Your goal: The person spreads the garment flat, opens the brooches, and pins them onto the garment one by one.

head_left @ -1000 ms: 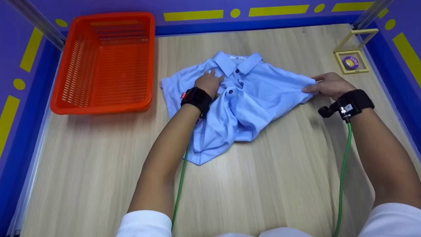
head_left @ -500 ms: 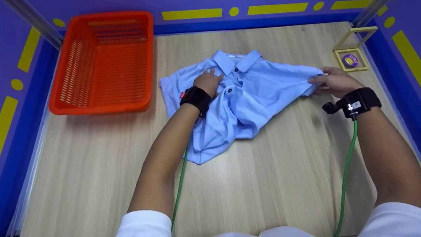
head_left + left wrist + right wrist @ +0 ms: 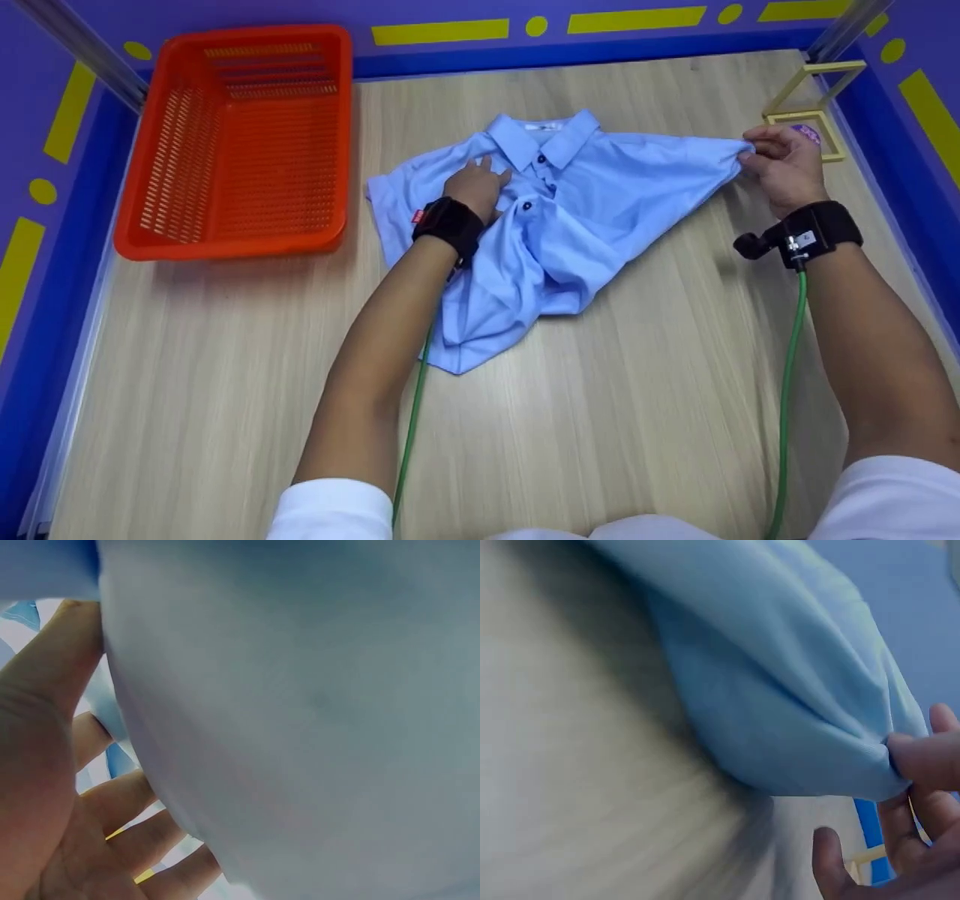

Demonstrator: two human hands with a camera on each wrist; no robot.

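Note:
A light blue short-sleeved shirt [image 3: 585, 217] with a collar and dark buttons lies face up, its lower part bunched in folds. On its left chest area in the head view, my left hand [image 3: 474, 187] rests with fingers spread and straight. In the left wrist view, a large pale sweep of cloth hides much of the left hand [image 3: 112, 825]. My right hand [image 3: 787, 166] pinches the end of the right-side sleeve between thumb and fingers, drawing it out sideways. The right wrist view shows the thumb [image 3: 930, 760] pressing on the gathered sleeve cloth [image 3: 810, 712].
An orange plastic basket [image 3: 232, 247] stands at the back left of the wooden table [image 3: 600, 435]. At the back right is a small yellow frame box [image 3: 832, 154] with a raised lid and a purple round item [image 3: 808, 135], partly behind the right hand. Blue panels [image 3: 450, 64] enclose the table.
My right hand has moved right and toward the back, pulling the sleeve out straighter, and now overlaps the yellow box. It changed its grip to the sleeve's tip. The left hand has stayed put.

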